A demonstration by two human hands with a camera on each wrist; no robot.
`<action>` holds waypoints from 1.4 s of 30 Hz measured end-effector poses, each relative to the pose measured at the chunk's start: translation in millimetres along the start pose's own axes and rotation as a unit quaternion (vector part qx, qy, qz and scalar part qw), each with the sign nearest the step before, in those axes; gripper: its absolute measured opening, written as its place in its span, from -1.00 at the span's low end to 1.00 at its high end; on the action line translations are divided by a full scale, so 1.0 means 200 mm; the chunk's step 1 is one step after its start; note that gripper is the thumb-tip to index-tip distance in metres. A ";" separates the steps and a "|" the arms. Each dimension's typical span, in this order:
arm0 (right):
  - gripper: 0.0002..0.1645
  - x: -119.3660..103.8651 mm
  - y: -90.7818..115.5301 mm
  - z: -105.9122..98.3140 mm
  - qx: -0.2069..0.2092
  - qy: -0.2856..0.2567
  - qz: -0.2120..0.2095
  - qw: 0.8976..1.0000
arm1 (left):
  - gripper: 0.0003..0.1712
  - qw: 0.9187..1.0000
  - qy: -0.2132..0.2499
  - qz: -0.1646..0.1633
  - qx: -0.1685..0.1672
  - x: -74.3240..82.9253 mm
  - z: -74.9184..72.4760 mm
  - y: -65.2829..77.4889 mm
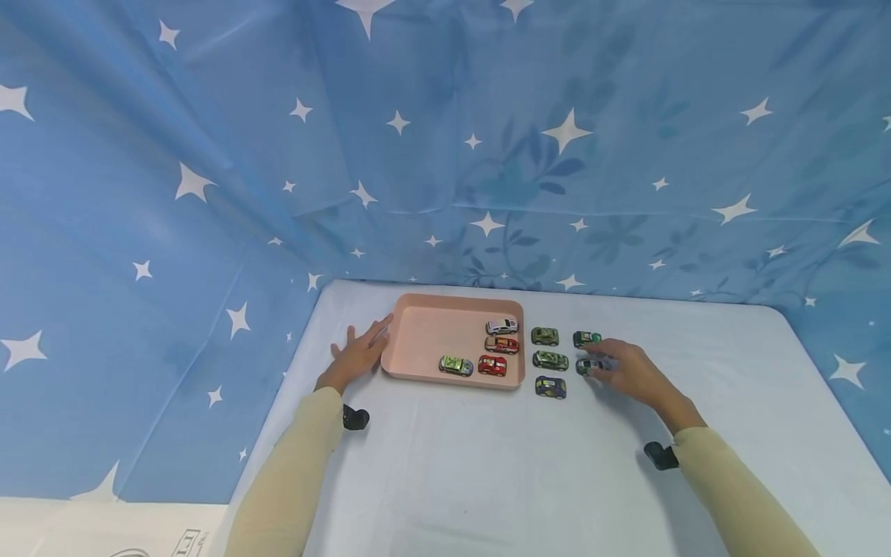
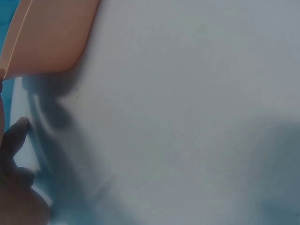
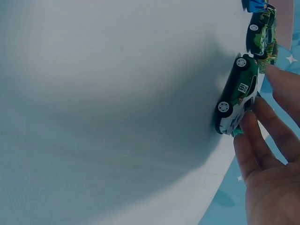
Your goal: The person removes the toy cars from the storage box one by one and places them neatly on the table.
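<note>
On the left, my left hand [image 1: 357, 356] lies with spread fingers against the side of a shallow pink tray [image 1: 425, 374]. In the left wrist view, part of this hand [image 2: 16, 187] shows near the tray corner [image 2: 51, 42]. My right hand [image 1: 632, 375] reaches over a small green and white toy car [image 3: 238, 91], with loosely extended fingers behind it and the thumb near its roof. Whether they press on it is hard to see. A second green toy car [image 1: 587, 338] sits just beyond, near the index finger.
Between tray and right hand stand a camouflage car [image 1: 545, 336], a green car [image 1: 551, 360] and a dark blue car [image 1: 551, 387]. Inside the tray are several toy cars, including a white one [image 1: 502, 326] and a red one [image 1: 492, 365]. A starry blue curtain [image 1: 418, 170] hangs behind.
</note>
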State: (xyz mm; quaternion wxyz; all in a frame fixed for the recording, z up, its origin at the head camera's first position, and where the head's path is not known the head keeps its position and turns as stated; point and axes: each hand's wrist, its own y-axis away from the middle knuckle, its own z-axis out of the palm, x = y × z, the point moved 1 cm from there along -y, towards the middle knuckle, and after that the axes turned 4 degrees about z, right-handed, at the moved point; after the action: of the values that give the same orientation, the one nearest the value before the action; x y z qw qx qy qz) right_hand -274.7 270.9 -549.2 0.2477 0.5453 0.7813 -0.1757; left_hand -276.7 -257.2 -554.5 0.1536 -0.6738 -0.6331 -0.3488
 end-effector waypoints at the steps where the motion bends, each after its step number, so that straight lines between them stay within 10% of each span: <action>1: -0.47 0.00 0.00 0.00 0.003 0.000 0.002 1.000 | -0.32 1.000 0.000 0.001 0.001 0.00 0.00 0.00; 42: -0.51 -0.48 -0.32 0.17 0.038 -0.105 -0.061 0.992 | -0.34 1.000 -0.002 -0.016 0.009 0.01 0.02 0.03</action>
State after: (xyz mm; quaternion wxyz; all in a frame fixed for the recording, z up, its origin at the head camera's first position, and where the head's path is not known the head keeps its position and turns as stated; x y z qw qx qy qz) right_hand -300.8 156.9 -521.9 0.2960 0.4840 0.7757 -0.2764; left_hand -270.4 -253.2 -554.7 0.1527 -0.6624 -0.6474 -0.3446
